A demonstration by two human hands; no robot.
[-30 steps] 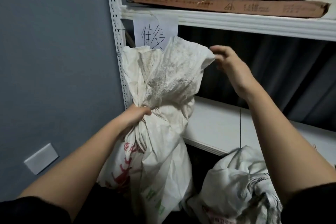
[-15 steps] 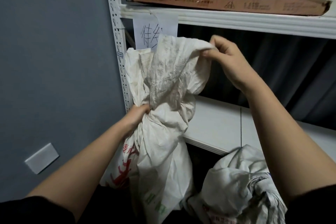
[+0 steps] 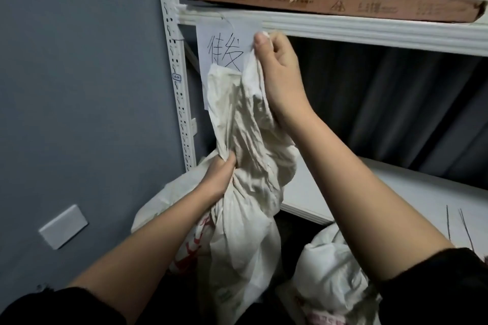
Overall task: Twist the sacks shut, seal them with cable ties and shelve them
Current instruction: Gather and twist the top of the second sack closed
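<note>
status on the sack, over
Left hand grips sack neck; right hand grips gathered top. No cable tie on yet. Second sack waits lower right.

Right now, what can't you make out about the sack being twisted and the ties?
- Head view: the left hand grips the sack at its neck, hiding how tightly it is twisted.
- The right hand holds the mouth bunched, so the opening is hidden.
- The thin dark strands on the lower shelf are too small to confirm as cable ties.
- The second sack is partly hidden by the right forearm.
</note>
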